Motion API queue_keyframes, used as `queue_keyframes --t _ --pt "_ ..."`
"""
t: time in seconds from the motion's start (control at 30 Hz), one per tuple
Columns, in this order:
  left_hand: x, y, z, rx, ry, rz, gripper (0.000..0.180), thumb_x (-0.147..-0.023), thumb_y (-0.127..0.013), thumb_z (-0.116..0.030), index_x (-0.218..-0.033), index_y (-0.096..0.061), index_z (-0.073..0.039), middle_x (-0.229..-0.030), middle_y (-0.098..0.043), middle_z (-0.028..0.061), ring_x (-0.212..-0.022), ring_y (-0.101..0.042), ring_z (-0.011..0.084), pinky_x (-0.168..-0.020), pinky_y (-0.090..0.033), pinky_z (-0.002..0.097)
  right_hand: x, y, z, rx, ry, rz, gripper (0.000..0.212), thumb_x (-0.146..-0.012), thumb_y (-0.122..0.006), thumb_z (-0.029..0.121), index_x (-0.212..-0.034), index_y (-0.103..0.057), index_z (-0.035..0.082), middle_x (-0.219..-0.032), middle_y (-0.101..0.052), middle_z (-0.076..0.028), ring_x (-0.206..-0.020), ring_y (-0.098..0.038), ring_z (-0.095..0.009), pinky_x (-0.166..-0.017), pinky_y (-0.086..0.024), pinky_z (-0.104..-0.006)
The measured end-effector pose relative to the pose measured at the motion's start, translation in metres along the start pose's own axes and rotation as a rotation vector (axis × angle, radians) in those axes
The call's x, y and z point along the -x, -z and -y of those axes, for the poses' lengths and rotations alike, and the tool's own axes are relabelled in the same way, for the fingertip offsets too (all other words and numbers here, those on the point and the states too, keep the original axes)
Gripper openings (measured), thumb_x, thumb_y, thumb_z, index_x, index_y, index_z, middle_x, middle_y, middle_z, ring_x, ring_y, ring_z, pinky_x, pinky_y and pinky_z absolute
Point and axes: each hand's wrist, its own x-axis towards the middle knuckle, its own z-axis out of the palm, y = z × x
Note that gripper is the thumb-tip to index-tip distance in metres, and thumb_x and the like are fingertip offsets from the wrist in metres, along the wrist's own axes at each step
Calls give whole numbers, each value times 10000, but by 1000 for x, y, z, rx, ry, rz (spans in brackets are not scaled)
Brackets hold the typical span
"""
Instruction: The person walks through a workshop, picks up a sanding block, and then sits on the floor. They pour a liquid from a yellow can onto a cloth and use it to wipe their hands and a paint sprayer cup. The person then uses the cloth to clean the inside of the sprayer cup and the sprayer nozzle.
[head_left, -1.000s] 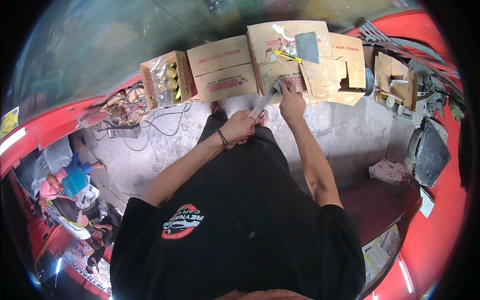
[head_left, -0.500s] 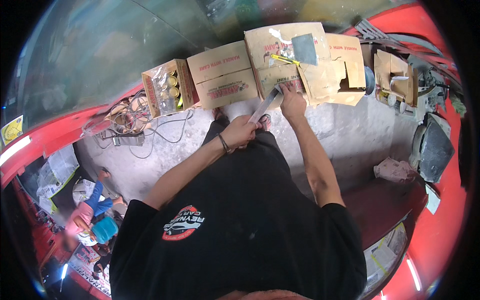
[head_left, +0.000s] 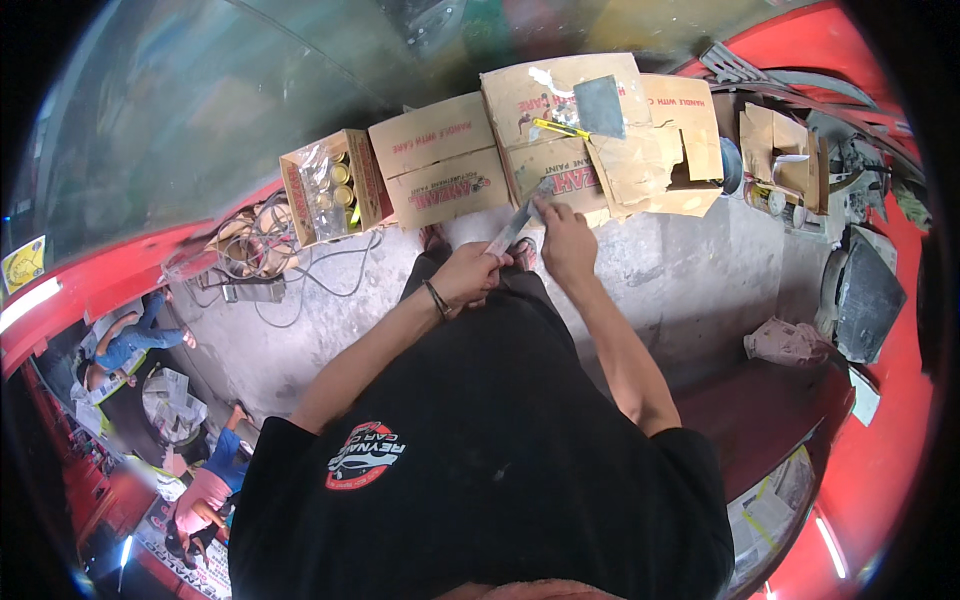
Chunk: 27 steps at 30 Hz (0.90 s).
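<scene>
My left hand [head_left: 470, 277] is closed around the lower end of a long, narrow, greyish flat strip [head_left: 510, 230]. The strip slants up and to the right, in front of the cardboard boxes. At its upper end are the bent, pinched fingers of my right hand [head_left: 568, 245]; they partly hide that end, and the strip's kind is unclear. Beyond my hands, a yellow utility knife [head_left: 561, 128] lies on a large cardboard box [head_left: 520, 90]. A dark grey square sheet [head_left: 599, 105] rests on the same box, beside the knife.
Left of the large box are a closed carton [head_left: 432, 140] and an open box of cans [head_left: 290, 190]. Tangled cables [head_left: 255, 245] lie on the grey floor [head_left: 690, 265]. Crumpled paper [head_left: 785, 342] sits on a dark red panel [head_left: 740, 410]. Two people are at lower left.
My right hand has slid down and left along the strip, nearer my left hand. The view has shifted slightly; a second person now shows at left.
</scene>
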Motion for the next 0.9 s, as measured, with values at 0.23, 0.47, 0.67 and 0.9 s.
queue_keyframes --t 0.23,0.47,0.67,0.9 --pt "0 -1 7 -3 5 -6 204 -1038 -480 -177 -1135 -618 -63 -607 -423 -50 -423 -327 64 -380 -281 262 0 -17 4 13 6 -118 478 -848 -623 111 -1322 -659 163 -1246 -666 -83 -1001 -655 -341 -799 -567 -457" --pt "-1 -3 5 -41 -11 -1 190 -1052 -490 -198 -1133 -613 -76 -613 -426 -52 -437 -346 62 -392 -289 261 -1 -13 15 13 45 -86 492 -856 -591 111 -1338 -661 177 -1224 -681 -75 -968 -660 -350 -799 -580 -445" --pt "2 -1 5 -46 -15 25 203 -1063 -483 -191 -1172 -603 -70 -612 -422 -50 -430 -335 64 -394 -288 257 -42 -43 -43 25 -150 -18 466 -887 -606 76 -1341 -661 164 -1237 -694 -119 -974 -688 -393 -830 -574 -470" --pt "9 15 2 77 -37 -1 218 -1061 -477 -193 -1182 -601 -60 -603 -417 -38 -405 -301 65 -388 -275 245 -48 -23 -76 -689 -558 -73 412 -888 -744 160 -1265 -665 10 -1140 -754 -196 -1033 -736 -328 -905 -568 -413"
